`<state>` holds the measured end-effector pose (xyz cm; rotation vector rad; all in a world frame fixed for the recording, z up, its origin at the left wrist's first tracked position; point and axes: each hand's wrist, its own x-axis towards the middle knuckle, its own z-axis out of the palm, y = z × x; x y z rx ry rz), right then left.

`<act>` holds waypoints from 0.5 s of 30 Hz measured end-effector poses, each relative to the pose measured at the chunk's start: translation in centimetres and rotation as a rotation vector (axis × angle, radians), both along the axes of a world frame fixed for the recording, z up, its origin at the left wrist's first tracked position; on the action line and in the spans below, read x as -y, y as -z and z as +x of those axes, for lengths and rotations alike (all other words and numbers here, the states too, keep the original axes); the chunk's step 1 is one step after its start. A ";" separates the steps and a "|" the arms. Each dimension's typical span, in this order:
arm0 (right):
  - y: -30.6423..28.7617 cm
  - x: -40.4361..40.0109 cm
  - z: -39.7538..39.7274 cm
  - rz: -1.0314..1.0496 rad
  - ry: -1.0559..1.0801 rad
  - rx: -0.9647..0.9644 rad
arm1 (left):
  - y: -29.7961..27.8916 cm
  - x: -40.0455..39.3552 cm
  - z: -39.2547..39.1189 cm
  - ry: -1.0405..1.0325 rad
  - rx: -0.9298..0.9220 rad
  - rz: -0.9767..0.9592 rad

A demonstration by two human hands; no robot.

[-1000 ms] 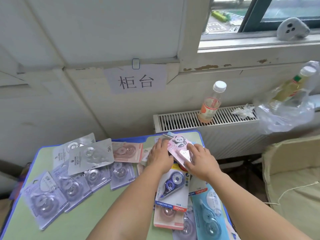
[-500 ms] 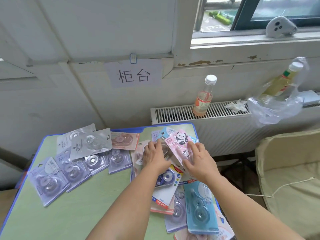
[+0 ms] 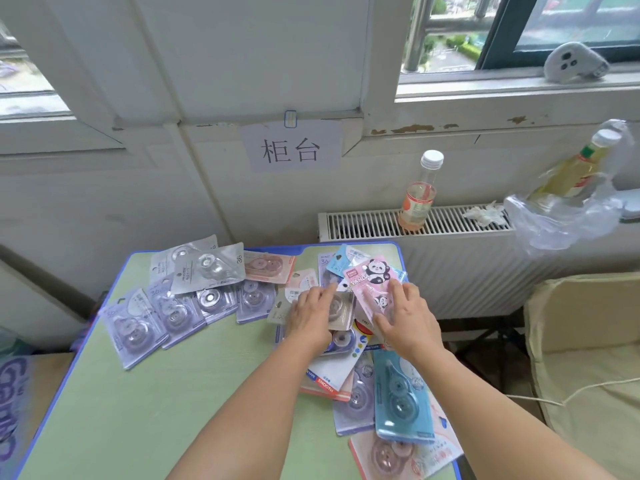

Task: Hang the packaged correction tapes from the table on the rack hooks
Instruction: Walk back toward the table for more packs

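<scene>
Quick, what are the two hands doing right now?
Left hand: fingers curled round a grey packet, gripping it.
Right hand: fingers straight, pressing on the pink panda packet.

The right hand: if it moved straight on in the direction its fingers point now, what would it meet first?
The right hand already rests on the pink panda package, fingers pointing up and away toward the table's far edge. Sliding on, it would probably meet the light blue package beneath; depth there is unclear.
</scene>
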<state>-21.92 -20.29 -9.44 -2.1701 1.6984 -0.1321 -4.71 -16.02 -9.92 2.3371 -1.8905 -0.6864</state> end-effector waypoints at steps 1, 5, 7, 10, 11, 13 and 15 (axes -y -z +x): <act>0.0 -0.2 -0.1 -0.003 -0.004 -0.004 | -0.1 -0.3 0.1 0.035 0.016 0.012; 0.2 -0.5 -0.3 -0.008 -0.006 -0.022 | -0.7 -1.4 0.0 -0.028 -0.078 0.064; 0.1 -0.6 -0.2 0.003 0.009 -0.031 | -0.8 -1.5 -0.7 -0.165 -0.124 0.069; 0.0 -0.7 -0.2 0.001 0.019 -0.037 | -0.4 -1.0 -2.1 -0.283 -0.112 0.127; -0.1 -0.6 -0.2 0.001 0.018 -0.039 | -0.3 -0.8 -2.5 -0.299 -0.122 0.143; -0.3 -0.5 -0.2 0.005 0.024 -0.041 | -0.2 -0.9 -2.9 -0.290 -0.140 0.126; -0.3 -0.7 -0.2 0.008 0.032 -0.041 | -0.3 -1.7 -2.9 -0.231 -0.165 0.089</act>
